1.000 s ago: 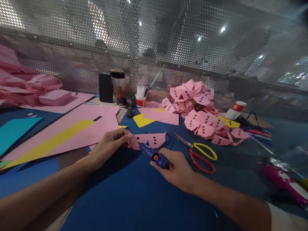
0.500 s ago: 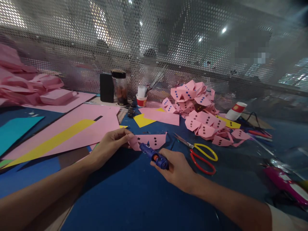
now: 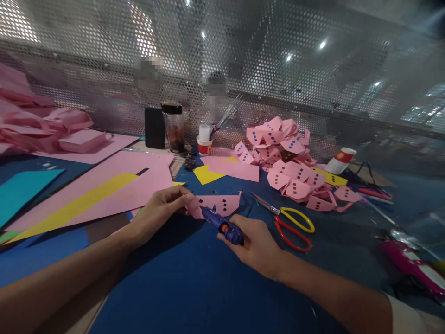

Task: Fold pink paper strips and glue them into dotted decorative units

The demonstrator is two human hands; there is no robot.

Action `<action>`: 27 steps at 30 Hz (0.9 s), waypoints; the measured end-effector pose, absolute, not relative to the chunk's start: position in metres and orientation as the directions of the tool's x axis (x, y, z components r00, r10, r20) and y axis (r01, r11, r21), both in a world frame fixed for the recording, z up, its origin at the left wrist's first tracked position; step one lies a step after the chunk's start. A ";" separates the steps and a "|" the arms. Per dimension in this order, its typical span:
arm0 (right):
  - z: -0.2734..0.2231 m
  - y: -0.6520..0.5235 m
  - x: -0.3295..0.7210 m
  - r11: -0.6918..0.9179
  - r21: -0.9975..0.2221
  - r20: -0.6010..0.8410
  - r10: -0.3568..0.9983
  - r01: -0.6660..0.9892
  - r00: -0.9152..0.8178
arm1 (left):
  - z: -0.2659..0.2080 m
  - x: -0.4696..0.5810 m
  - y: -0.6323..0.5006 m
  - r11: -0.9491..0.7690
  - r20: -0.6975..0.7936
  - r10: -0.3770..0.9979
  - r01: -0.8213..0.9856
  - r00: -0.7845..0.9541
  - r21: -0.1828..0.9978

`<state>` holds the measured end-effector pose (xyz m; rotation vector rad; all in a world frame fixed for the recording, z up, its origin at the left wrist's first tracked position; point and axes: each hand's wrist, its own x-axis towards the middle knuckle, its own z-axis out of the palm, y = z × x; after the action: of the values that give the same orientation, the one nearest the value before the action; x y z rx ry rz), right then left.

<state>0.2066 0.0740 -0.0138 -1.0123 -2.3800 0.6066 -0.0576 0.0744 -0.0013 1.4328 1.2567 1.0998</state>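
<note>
Pink paper cutout (image 3: pixel 210 200), well in from the counter's (image 3: pixel 194 287) far edge, is pinched by the left hand (image 3: pixel 167 205) while the right hand (image 3: pixel 257 245) grips a blue glue gun (image 3: pixel 218 221).

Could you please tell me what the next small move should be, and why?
Probably a small dab from the blue glue gun in the right hand: its nozzle points at the pink paper piece, just below one visible black square, while three squares show toward the other end. The left hand pinches the near end, seemingly steadying it.
</note>
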 end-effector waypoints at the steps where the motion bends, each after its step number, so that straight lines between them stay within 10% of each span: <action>1: -0.014 0.074 0.206 0.627 -0.561 0.254 0.751 0.540 -0.609 | -0.001 -0.058 0.075 -0.070 0.054 0.995 0.190 0.088 0.979; 27: -0.010 0.074 0.206 0.633 -0.552 0.253 0.747 0.543 -0.614 | -0.001 -0.058 0.075 -0.053 0.041 0.996 0.170 0.078 0.984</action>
<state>0.2062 0.0737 -0.0104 -1.0141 -2.3907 0.5930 -0.0577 0.0748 -0.0008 1.4051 1.2559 1.1017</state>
